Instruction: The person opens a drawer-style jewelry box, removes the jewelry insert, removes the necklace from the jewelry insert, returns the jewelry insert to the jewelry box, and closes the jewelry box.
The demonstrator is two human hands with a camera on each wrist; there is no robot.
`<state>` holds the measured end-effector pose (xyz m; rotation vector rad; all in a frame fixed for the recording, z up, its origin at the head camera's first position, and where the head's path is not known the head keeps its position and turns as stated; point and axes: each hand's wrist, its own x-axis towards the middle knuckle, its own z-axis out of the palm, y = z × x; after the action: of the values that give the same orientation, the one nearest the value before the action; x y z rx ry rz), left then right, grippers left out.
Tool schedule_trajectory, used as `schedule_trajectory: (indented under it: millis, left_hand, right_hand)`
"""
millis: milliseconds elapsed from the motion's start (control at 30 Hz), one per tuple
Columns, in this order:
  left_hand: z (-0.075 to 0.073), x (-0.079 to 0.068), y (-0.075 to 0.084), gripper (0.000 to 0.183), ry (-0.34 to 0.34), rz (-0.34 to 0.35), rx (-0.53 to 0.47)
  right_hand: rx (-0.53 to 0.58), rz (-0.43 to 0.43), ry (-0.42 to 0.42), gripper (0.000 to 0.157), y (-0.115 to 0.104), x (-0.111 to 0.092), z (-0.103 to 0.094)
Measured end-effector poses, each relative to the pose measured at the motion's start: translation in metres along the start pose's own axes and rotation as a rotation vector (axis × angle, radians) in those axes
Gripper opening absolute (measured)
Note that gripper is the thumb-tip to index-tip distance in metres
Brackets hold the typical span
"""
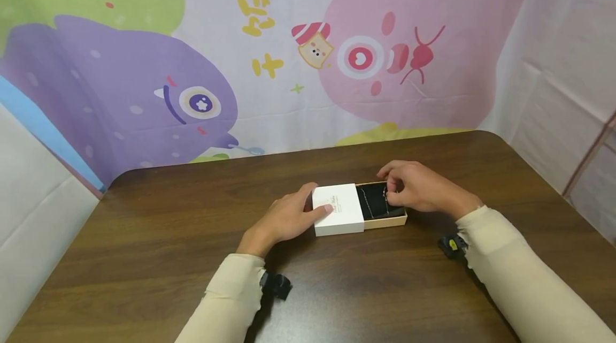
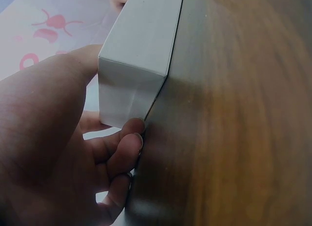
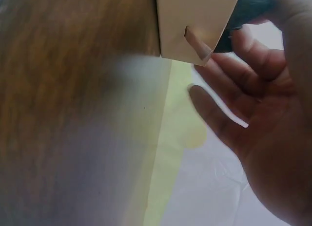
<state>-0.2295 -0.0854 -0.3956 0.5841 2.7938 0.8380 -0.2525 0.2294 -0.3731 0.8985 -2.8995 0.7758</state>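
A white box sleeve point(image 1: 338, 209) with gold lettering lies on the table, and a tan inner drawer point(image 1: 385, 222) sticks out of its right end. Inside the drawer sits a black insert point(image 1: 374, 205) carrying thin chain jewellery point(image 1: 368, 203). My left hand point(image 1: 284, 218) grips the sleeve's left end, thumb on top, other fingers around the end and far side. At the drawer's right end, my right hand point(image 1: 418, 188) pinches the insert between thumb and forefinger. In the right wrist view the dark insert point(image 3: 243, 16) rises past the drawer's edge, while the lower fingers spread loosely.
The brown wooden table point(image 1: 168, 225) runs beneath both arms. Behind it hangs a cloth backdrop point(image 1: 284, 113) printed with cartoon figures, with pale cloth at both sides. A black wrist camera point(image 1: 276, 285) is strapped on the left arm, another camera point(image 1: 452, 246) on the right.
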Motion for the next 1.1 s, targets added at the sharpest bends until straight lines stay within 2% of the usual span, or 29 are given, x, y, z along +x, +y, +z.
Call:
schedule_trajectory:
  millis: [267, 467, 1100]
  left_hand:
    - [0.0006, 0.0000, 0.0002, 0.067, -0.006, -0.016, -0.006]
    - [-0.0001, -0.0002, 0.0012, 0.067, -0.006, -0.018, -0.009]
    - [-0.0009, -0.0005, 0.0016, 0.066, -0.007, -0.007, -0.003]
  right_hand:
    - [0.035, -0.017, 0.014, 0.020, 0.0011, 0.0004, -0.0018]
    - [0.070, -0.066, 0.066, 0.022, 0.0060, -0.0002, -0.0025]
    - [0.068, -0.034, 0.079, 0.024, 0.0031, -0.0012, -0.0098]
